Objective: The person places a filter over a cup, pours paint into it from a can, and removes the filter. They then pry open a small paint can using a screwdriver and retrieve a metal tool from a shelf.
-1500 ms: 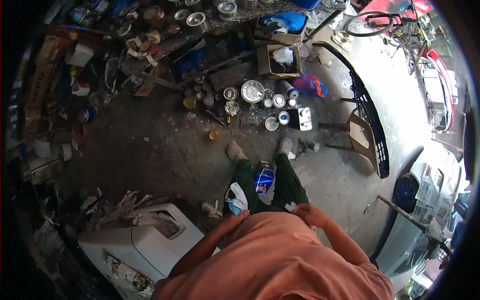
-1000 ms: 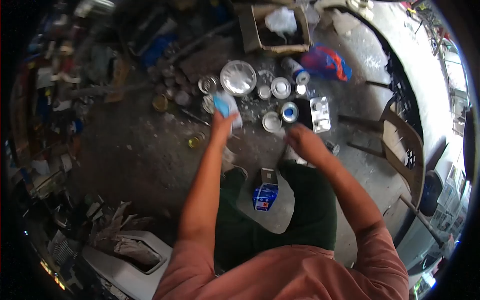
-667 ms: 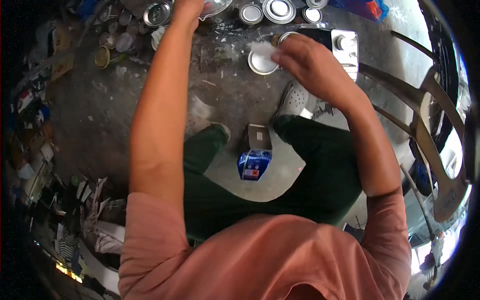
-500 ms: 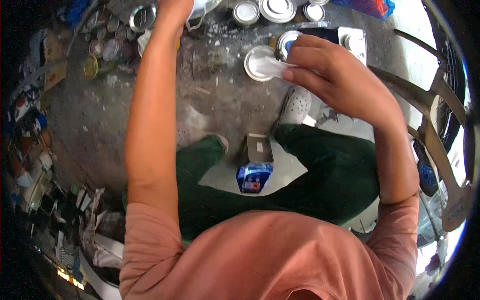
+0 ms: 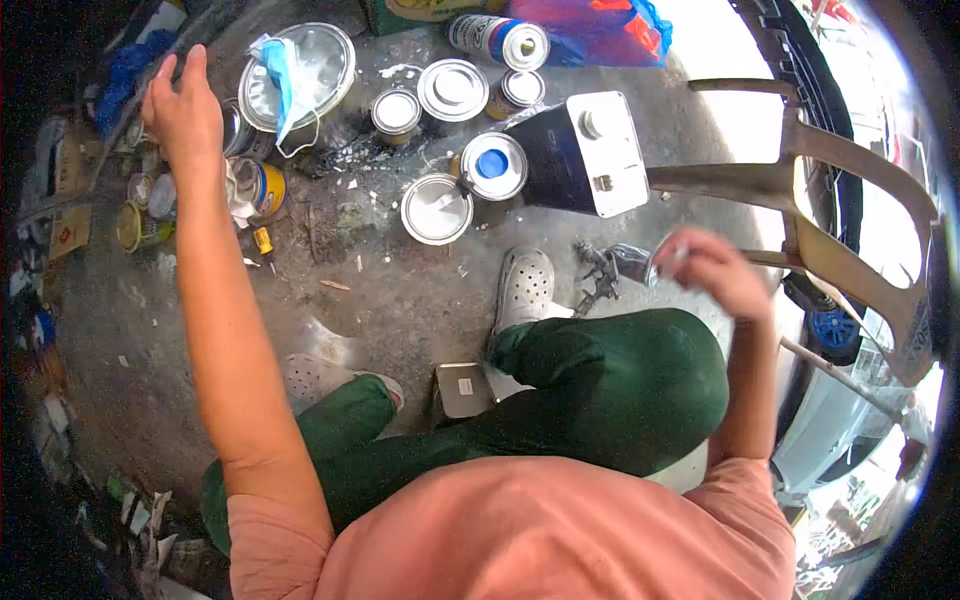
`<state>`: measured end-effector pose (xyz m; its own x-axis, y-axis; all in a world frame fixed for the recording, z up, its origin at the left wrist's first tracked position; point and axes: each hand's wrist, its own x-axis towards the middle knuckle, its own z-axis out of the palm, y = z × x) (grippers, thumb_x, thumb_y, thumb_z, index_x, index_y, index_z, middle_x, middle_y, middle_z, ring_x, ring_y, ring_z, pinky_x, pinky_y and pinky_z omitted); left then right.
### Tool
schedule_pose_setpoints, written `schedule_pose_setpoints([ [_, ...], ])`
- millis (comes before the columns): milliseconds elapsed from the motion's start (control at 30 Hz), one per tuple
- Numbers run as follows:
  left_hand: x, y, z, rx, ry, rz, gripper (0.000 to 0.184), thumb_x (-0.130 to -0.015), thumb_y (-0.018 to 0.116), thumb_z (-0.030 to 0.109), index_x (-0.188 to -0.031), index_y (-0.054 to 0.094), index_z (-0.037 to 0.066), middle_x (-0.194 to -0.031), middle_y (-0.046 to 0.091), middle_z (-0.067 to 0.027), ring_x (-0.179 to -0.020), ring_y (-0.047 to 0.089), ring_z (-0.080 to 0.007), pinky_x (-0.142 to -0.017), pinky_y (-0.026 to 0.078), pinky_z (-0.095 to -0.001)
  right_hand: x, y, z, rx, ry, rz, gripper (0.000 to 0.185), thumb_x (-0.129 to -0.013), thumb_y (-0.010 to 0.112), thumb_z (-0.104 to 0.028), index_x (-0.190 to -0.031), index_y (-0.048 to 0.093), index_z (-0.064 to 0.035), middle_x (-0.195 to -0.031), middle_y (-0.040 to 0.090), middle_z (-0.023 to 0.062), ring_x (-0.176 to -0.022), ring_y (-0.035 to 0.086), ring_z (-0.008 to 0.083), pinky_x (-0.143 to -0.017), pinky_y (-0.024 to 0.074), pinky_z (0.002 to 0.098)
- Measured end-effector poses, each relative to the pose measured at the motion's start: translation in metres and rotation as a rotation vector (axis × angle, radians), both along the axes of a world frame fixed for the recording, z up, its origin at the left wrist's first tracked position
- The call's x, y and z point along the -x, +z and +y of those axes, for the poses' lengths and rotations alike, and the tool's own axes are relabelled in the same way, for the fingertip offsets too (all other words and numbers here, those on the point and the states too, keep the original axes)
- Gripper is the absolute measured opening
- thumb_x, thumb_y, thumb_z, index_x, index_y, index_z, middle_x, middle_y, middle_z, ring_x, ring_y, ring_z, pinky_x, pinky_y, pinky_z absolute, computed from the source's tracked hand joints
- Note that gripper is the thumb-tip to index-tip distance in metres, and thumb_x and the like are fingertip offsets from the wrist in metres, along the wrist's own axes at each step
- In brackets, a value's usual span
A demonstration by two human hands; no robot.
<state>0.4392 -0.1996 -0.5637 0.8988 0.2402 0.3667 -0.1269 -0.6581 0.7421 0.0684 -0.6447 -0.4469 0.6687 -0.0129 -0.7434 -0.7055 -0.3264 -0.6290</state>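
Observation:
My left hand (image 5: 185, 115) is raised at the upper left, fingers stretched out and holding nothing. To its right is a wide silver lid (image 5: 335, 85) with a blue face mask (image 5: 283, 80) on it. At the right, my right hand (image 5: 718, 275) is smeared by motion, fingers partly bent; whether it holds anything cannot be made out. Left of it lies a clear plastic item (image 5: 633, 262) beside a dark, tangled-looking object (image 5: 597, 277). Ahead of my feet stands a round tin with a white inside (image 5: 432, 222), touching a tin with a blue centre (image 5: 493, 165).
A large rectangular can (image 5: 610, 150) stands behind the tins, with several more tins (image 5: 455, 88) farther back. A plastic chair (image 5: 850, 165) is at the right. A rectangular metal can (image 5: 462, 390) stands between my feet. A small yellow-handled tool (image 5: 263, 240) lies on the floor.
My right hand has left the white-lined tin and moved right and down; the pale, translucent thing it held no longer shows clearly. My left hand has shifted left. The view has moved.

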Motion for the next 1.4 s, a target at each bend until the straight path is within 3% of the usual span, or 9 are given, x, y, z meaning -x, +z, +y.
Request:
schedule_pose_setpoints([
  [267, -0.002, 0.118, 0.052, -0.475, -0.308, -0.195, 0.047, -0.100, 0.063, 0.037, -0.138, 0.064, 0.009, -0.145, 0.055, -0.0172, -0.141, 0.045, -0.0326, -0.116, 0.034, -0.0414, 0.267, -0.277, -0.056, 0.317, -0.227, 0.378, 0.052, -0.083, 0.075, -0.043, -0.112, 0.066, -0.0002, -0.099, 0.073, 0.0152, -0.087, 0.071, 0.0258, -0.080, 0.0570, 0.0406],
  [433, 0.045, 0.167, 0.107, -0.816, -0.416, -0.113, 0.049, -0.103, 0.057, 0.043, -0.143, 0.059, 0.015, -0.162, 0.034, -0.0158, -0.148, 0.035, -0.0357, -0.119, 0.030, -0.0478, 0.293, -0.303, -0.041, 0.405, -0.086, 0.388, 0.058, -0.080, 0.080, -0.042, -0.117, 0.064, 0.0005, -0.095, 0.072, 0.0171, -0.076, 0.070, 0.0294, -0.067, 0.0560, 0.0422],
  [633, 0.137, 0.195, 0.156, -0.848, -0.366, 0.266, 0.047, -0.103, 0.058, 0.039, -0.142, 0.057, 0.012, -0.162, 0.033, -0.0150, -0.149, 0.029, -0.0356, -0.121, 0.023, -0.0468, 0.248, -0.296, -0.010, 0.231, -0.527, 0.179, 0.086, -0.079, 0.081, -0.049, -0.142, 0.051, 0.0017, -0.106, 0.072, 0.0217, -0.087, 0.070, 0.0288, -0.072, 0.0564, 0.0428],
  [733, 0.170, 0.179, 0.174, -0.806, -0.328, 0.305, 0.047, -0.102, 0.061, 0.036, -0.141, 0.057, 0.011, -0.161, 0.033, -0.0153, -0.148, 0.030, -0.0362, -0.120, 0.027, -0.0459, 0.211, -0.266, 0.003, 0.251, -0.514, 0.165, 0.078, -0.083, 0.077, -0.049, -0.138, 0.056, 0.0018, -0.109, 0.072, 0.0220, -0.093, 0.069, 0.0263, -0.076, 0.0563, 0.0399],
  [867, 0.214, 0.167, 0.156, -0.708, -0.299, 0.538, 0.048, -0.102, 0.061, 0.036, -0.141, 0.057, 0.009, -0.160, 0.036, -0.0152, -0.147, 0.032, -0.0353, -0.120, 0.028, -0.0441, 0.212, -0.336, -0.012, 0.347, -0.447, -0.028, 0.058, -0.089, 0.074, -0.044, -0.127, 0.065, -0.0026, -0.098, 0.070, 0.0142, -0.082, 0.063, 0.0201, -0.071, 0.0514, 0.0336],
  [933, 0.212, 0.174, 0.163, -0.616, -0.355, 0.501, 0.049, -0.102, 0.061, 0.037, -0.141, 0.057, 0.008, -0.160, 0.037, -0.0152, -0.147, 0.032, -0.0343, -0.120, 0.028, -0.0433, 0.214, -0.318, -0.008, 0.331, -0.457, -0.106, 0.048, -0.090, 0.073, -0.042, -0.125, 0.067, -0.0096, -0.084, 0.065, 0.0043, -0.066, 0.055, 0.0148, -0.059, 0.0444, 0.0310],
  [1133, 0.229, 0.212, 0.148, -0.443, -0.449, 0.490, 0.047, -0.102, 0.060, 0.033, -0.140, 0.058, 0.006, -0.157, 0.040, -0.0154, -0.145, 0.039, -0.0310, -0.118, 0.031, -0.0412, 0.237, -0.175, -0.010, -0.090, -0.547, -0.066, 0.030, -0.091, 0.072, -0.037, -0.102, 0.071, -0.0087, -0.078, 0.059, -0.0037, -0.068, 0.050, 0.0097, -0.058, 0.0380, 0.0279],
  [1233, 0.226, 0.211, 0.137, -0.379, -0.578, 0.434, 0.045, -0.101, 0.062, 0.030, -0.138, 0.059, 0.005, -0.154, 0.045, -0.0159, -0.141, 0.045, -0.0306, -0.116, 0.035, -0.0403, 0.235, -0.076, -0.017, -0.044, -0.402, -0.127, 0.030, -0.090, 0.073, -0.038, -0.100, 0.071, -0.0096, -0.078, 0.060, -0.0037, -0.070, 0.052, 0.0088, -0.060, 0.0399, 0.0263],
  [1400, 0.215, 0.235, 0.108, -0.373, -0.726, 0.210, 0.040, -0.098, 0.064, 0.027, -0.130, 0.063, 0.002, -0.138, 0.060, -0.0174, -0.133, 0.054, -0.0318, -0.109, 0.042, -0.0380, 0.177, 0.097, -0.012, 0.530, -0.118, -0.209, 0.043, -0.088, 0.073, -0.036, -0.109, 0.071, 0.0015, -0.090, 0.069, 0.0072, -0.081, 0.063, 0.0176, -0.072, 0.0513, 0.0346],
])
